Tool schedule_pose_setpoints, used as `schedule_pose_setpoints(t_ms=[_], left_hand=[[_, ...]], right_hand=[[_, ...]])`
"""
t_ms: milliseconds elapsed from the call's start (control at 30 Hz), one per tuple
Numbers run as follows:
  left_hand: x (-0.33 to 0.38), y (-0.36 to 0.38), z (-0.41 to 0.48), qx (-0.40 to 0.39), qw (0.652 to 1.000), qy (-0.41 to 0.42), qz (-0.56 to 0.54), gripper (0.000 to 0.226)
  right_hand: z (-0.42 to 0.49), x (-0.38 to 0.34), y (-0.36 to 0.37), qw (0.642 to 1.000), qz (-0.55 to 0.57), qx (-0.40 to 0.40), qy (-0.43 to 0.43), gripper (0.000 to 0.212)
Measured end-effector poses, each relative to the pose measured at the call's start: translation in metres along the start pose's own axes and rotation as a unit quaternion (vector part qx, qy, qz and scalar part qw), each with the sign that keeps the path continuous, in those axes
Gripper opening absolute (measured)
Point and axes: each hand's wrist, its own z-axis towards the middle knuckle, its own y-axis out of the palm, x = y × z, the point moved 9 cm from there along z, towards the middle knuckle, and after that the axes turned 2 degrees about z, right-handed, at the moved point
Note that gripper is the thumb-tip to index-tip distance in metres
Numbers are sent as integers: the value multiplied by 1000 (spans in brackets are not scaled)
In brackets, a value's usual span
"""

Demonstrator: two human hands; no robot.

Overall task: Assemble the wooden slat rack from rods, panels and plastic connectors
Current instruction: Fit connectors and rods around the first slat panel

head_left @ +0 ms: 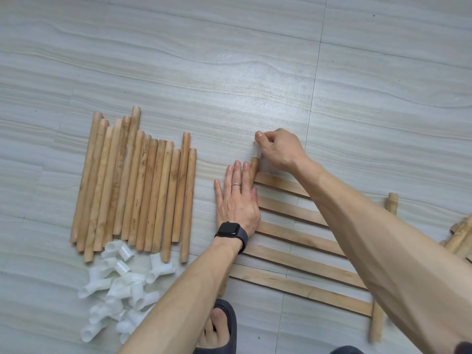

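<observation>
Sandalled foot (221, 325), dark strap, at the near edge, standing on the floor (255, 60): pale grey boards with a wavy wood-grain print, matte, divided by thin dark seams. Slat panel (301, 264), right of centre, lying flat: five flat pale-wood slats, parallel with gaps between them, long axes running from far left to near right, fixed between two round side rods. Left side rod (254, 166): long axis near to far, far end pointing away from the person. Right side rod (377, 325): roughly parallel, mostly hidden by a forearm. Left hand (237, 203), with ring (236, 184) and dark wristwatch (231, 232): fingers straight, palm down, pressing at the panel's left edge beside that rod. Right hand (279, 149): fingers curled, pinching a white plastic connector (257, 152) at the left rod's far end; connector largely hidden. Loose rods (132, 187), left: over a dozen round, mottled tan dowels laid side by side, axes near to far. Heap of connectors (122, 284), near left, touching the rods' near ends: white, translucent, branched tube fittings. Further wood pieces (459, 236) at the right edge, cut off.
</observation>
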Motion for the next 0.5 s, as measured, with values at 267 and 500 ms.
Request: schedule_pose_setpoints(t_ms=[267, 500], left_hand=[[-1, 1, 0, 1, 1000, -2, 0, 61], [0, 1, -1, 7, 1000, -2, 2, 60]], right_hand=[[-3, -8, -3, 997, -17, -54, -46, 35], [-6, -2, -1, 996, 65, -65, -21, 33]])
